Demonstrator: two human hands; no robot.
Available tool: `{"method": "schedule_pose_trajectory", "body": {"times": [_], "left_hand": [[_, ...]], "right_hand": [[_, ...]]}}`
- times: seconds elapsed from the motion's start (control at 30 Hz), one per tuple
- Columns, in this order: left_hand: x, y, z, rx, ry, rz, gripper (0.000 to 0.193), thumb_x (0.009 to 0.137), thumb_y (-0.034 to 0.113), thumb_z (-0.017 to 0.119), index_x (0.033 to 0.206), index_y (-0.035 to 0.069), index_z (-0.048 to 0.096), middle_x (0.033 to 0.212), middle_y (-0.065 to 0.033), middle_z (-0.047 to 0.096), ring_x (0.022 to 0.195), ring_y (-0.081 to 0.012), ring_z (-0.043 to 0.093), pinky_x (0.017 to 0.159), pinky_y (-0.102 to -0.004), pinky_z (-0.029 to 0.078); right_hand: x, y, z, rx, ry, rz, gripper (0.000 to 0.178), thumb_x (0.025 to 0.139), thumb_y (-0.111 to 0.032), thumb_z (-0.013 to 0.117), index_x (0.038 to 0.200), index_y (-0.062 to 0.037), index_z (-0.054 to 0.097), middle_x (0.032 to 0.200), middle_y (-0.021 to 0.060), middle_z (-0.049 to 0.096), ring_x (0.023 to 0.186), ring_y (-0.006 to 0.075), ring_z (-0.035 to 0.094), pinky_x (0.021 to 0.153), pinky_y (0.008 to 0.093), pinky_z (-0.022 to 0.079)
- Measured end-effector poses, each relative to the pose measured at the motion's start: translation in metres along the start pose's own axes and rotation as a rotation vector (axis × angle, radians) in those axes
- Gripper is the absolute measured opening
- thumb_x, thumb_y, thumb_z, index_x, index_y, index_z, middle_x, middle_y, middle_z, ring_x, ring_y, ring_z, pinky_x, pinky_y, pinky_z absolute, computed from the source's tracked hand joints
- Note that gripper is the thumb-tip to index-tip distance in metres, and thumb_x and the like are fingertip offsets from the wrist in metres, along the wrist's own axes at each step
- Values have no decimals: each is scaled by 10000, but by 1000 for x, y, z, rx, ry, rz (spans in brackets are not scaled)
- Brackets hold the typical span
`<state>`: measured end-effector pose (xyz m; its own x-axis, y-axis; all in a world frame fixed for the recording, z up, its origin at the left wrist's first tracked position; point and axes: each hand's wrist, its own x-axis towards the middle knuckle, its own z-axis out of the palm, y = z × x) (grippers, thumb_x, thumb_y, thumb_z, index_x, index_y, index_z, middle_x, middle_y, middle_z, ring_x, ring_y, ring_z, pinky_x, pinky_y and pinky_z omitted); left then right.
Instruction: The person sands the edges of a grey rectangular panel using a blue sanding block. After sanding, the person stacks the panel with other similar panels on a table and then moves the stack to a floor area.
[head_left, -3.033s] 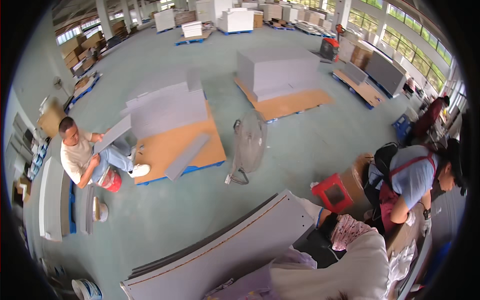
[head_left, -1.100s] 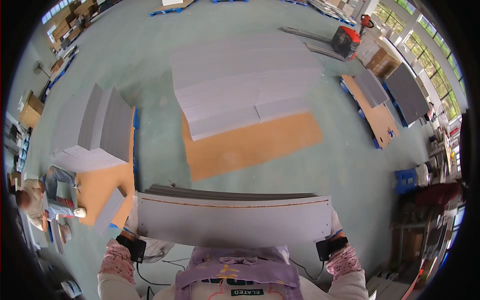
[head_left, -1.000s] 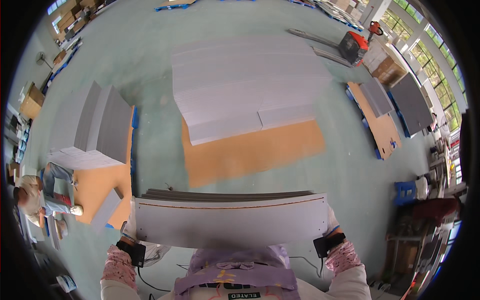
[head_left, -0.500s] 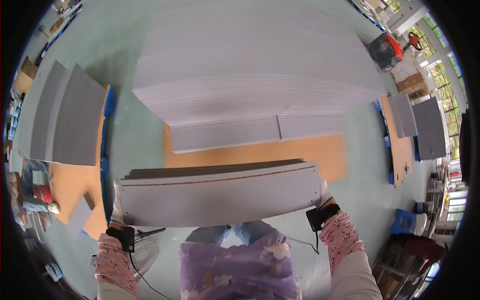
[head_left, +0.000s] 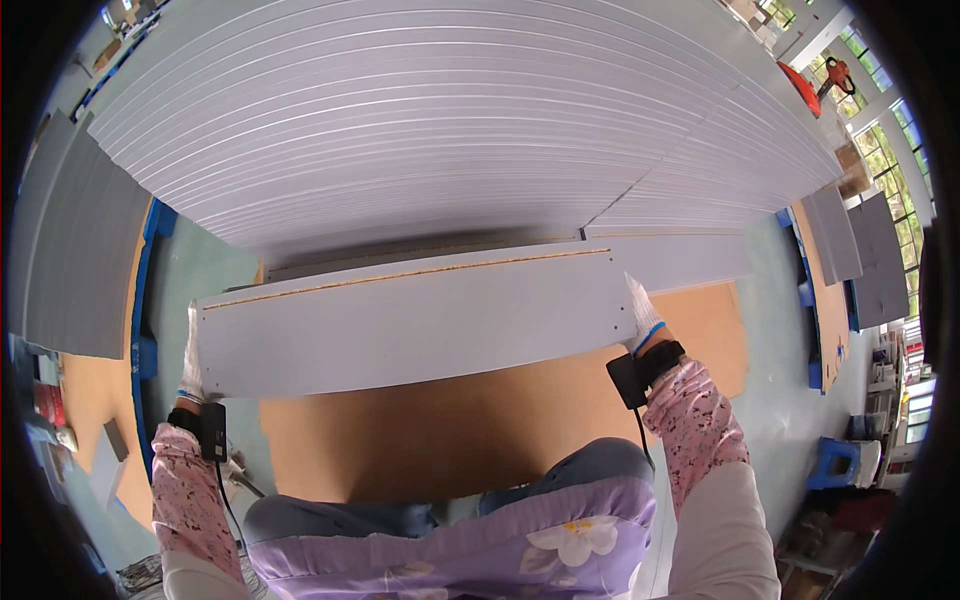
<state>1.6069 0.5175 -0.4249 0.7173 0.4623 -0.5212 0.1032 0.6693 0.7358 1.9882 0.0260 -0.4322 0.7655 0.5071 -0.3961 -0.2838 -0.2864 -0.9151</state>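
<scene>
I hold a long grey panel (head_left: pixel 420 325) flat in front of me, its far edge showing a raw brown core. My left hand (head_left: pixel 191 365), in a white glove, grips the panel's left end. My right hand (head_left: pixel 642 318), also gloved, grips the right end. The panel hangs over a brown board (head_left: pixel 450 440) on a pallet, just in front of a large stepped stack of grey panels (head_left: pixel 430 130). A black device is strapped to each wrist.
Another stack of grey panels (head_left: pixel 85 260) lies to the left on a blue pallet (head_left: pixel 148 350). More grey panels (head_left: pixel 850 250) lie at the right, with a blue stool (head_left: pixel 838 462) on the green floor. An orange pallet truck (head_left: pixel 815 80) stands far right.
I have walked with the panel up to the big grey stack, which now fills the upper view. Both hands keep their grip on the panel's ends.
</scene>
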Motion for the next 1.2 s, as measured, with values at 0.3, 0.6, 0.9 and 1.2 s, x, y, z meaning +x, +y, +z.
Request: {"method": "schedule_pose_trajectory", "body": {"times": [0.3,0.6,0.9,1.2], "left_hand": [[17,-6,-37,26,-91,12,665,979,609,336,1360,81,469,1234,-84,582,1070,-221,596,913,-377,519],[27,-14,-66,905,-136,375,604,1007,512,340,1402,58,400,1303,-79,556,1211,-261,512,1093,-390,371],[-41,-12,-2,-278,114,-85,841,891,722,398,1431,77,364,1419,-168,421,1311,-382,388,1053,-570,355],[-53,-34,51,-614,245,107,870,893,727,376,1454,65,316,1501,-188,278,1372,-404,273,1088,-643,235]], "right_hand": [[2,-5,0,325,101,198,391,990,-388,503,1116,-31,600,943,54,637,836,149,615,701,315,521],[-48,-63,14,433,602,-207,464,970,-423,538,1115,15,593,1076,106,627,1028,225,604,872,354,499],[-115,-4,76,602,12,346,980,880,-600,571,1420,119,181,1431,334,240,1357,434,273,1099,496,332],[-75,16,115,1055,162,418,1062,770,-642,691,1499,-75,165,1522,162,238,1368,331,290,1079,527,307]]}}
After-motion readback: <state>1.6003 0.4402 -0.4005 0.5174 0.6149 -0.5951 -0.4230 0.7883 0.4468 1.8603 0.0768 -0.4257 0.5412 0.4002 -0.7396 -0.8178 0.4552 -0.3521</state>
